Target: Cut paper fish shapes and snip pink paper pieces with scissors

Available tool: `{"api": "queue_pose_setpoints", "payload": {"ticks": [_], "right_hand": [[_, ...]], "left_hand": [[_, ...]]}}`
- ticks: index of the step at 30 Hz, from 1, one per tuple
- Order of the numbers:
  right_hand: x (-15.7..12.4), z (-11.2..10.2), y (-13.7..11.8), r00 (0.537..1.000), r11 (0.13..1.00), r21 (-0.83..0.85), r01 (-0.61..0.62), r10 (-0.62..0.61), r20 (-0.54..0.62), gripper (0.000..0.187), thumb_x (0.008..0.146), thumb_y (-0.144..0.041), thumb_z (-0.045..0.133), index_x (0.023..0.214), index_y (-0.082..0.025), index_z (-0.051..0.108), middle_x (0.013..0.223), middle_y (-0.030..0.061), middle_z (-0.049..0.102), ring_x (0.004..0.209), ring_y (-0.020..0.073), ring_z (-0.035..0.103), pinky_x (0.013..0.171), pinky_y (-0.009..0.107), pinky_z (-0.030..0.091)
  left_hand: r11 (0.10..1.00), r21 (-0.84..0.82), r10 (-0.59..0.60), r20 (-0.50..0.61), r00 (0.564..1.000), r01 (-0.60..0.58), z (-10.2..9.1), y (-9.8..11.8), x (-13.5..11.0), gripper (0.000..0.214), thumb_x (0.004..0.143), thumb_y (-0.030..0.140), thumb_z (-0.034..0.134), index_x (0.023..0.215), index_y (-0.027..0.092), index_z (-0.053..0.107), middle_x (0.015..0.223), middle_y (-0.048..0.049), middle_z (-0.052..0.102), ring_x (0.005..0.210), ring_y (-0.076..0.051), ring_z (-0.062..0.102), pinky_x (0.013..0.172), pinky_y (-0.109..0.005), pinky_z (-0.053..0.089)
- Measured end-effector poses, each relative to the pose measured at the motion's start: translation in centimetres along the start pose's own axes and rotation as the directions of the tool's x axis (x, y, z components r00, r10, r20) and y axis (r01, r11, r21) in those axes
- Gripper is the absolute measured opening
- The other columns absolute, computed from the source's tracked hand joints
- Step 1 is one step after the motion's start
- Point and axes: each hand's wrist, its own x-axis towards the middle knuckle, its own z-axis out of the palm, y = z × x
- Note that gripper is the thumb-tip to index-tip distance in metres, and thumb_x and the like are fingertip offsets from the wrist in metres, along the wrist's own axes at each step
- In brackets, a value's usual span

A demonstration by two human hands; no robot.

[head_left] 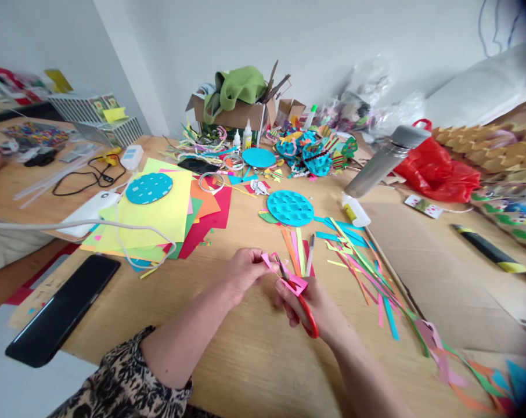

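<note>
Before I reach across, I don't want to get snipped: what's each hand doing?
Left hand: closed, pinching pink paper.
Right hand: closed around red-handled scissors.

Scissors (310, 321), centre: smooth red plastic handle, metal blades.
Pink paper (298, 284), centre: matt.
Worktop (245, 360): smooth wood-grain finish.
Phone (62, 310), lower left: glossy black face.
Bag (437, 165), upper right: crinkled, shiny plastic.
</note>
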Motion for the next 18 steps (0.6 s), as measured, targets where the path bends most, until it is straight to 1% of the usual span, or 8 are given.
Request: {"api": "queue_pose_setpoints", "payload": {"ticks": [6, 10, 13, 18], "right_hand": [[0.0, -0.1, -0.5, 1.0, 0.999, -0.034, 0.01, -0.01, 0.007, 0.048, 0.08, -0.06, 0.058, 0.059, -0.017, 0.052, 0.042, -0.003, 0.047, 0.035, 0.0083, 0.046, 0.039, 0.02, 0.037], [0.0, 0.0, -0.8, 1.0, 1.0, -0.004, -0.022, 0.022, -0.008, 0.05, 0.076, -0.062, 0.06, 0.057, -0.018, 0.05, 0.045, -0.0033, 0.048, 0.035, 0.0071, 0.044, 0.037, 0.02, 0.036], [-0.1, 0.1, -1.1, 0.999, 0.998, 0.021, -0.053, 0.053, -0.001, 0.05, 0.073, -0.064, 0.062, 0.058, -0.018, 0.05, 0.045, -0.0041, 0.047, 0.034, 0.0071, 0.044, 0.035, 0.019, 0.036], [-0.1, 0.1, -1.1, 0.998, 0.998, 0.038, -0.058, 0.058, 0.001, 0.049, 0.072, -0.064, 0.063, 0.059, -0.018, 0.051, 0.044, -0.0044, 0.047, 0.033, 0.0072, 0.044, 0.035, 0.019, 0.035]], "left_hand": [[1.0, -0.003, 0.007, 0.012, 1.0, -0.007, 0.0, 0.3, -0.1, 0.02, 0.059, 0.031, 0.07, 0.062, 0.014, 0.06, 0.046, 0.0083, 0.038, 0.044, -0.005, 0.023, 0.047, -0.027, 0.012], [1.0, -0.007, 0.004, 0.02, 1.0, -0.004, -0.1, 0.3, -0.1, 0.02, 0.059, 0.031, 0.071, 0.064, 0.014, 0.062, 0.047, 0.0081, 0.039, 0.045, -0.005, 0.024, 0.048, -0.027, 0.012], [1.0, -0.01, 0.01, 0.002, 1.0, -0.01, -0.1, 0.3, 0.0, 0.02, 0.059, 0.031, 0.071, 0.062, 0.015, 0.06, 0.046, 0.0085, 0.037, 0.045, -0.006, 0.024, 0.048, -0.027, 0.012], [1.0, -0.022, 0.002, -0.015, 1.0, -0.003, -0.1, 0.4, 0.0, 0.022, 0.057, 0.032, 0.072, 0.063, 0.015, 0.06, 0.046, 0.0088, 0.035, 0.045, -0.006, 0.023, 0.048, -0.027, 0.012]]}}
